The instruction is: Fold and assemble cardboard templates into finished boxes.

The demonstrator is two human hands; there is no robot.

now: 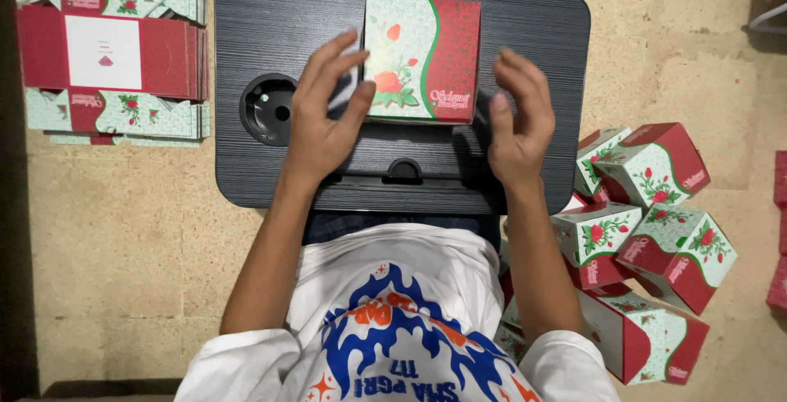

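A folded cardboard box (422,58), mint green with red roses and a red side panel, stands on a black lap table (508,33). My left hand (324,115) is at the box's left side, fingers spread, its thumb touching the lower left corner. To the right of the box my right hand (518,119) hovers with fingers apart, just off the box's right edge and holding nothing.
A stack of flat unfolded box blanks (111,49) lies on the floor at the left. Several assembled boxes (648,238) are piled on the floor at the right. The table has a round cup recess (269,109) and a slot handle (404,172).
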